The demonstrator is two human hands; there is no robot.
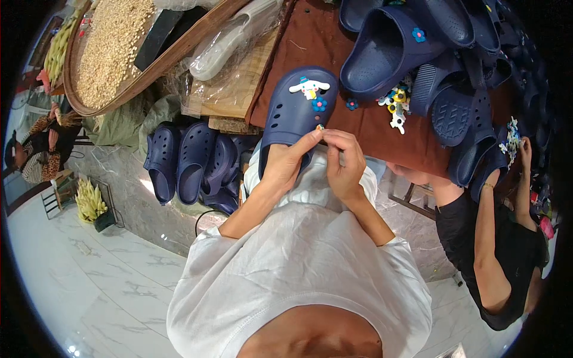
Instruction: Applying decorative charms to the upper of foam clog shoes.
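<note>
A navy clog (285, 122) is held up in front of me, its toe pointing away. My left hand (282, 166) grips it at the open heel end, with the fingers out of sight inside and the thumb along the edge. On its upper sit a white long-eared character charm (309, 89) and a blue flower charm (319, 105). My right hand (347, 158) is closed in a pinch at the clog's right side, on a tiny charm (320, 127), mostly covered by fingertips. The left thumb tip meets it there.
Navy clogs (382, 53) are heaped on the brown cloth (310, 36), near loose white charms (397, 107) and a blue flower charm (351, 104). More clogs (194, 161) hang at left, below a grain tray (113, 53). At right, another person's hand (490, 179) holds a clog.
</note>
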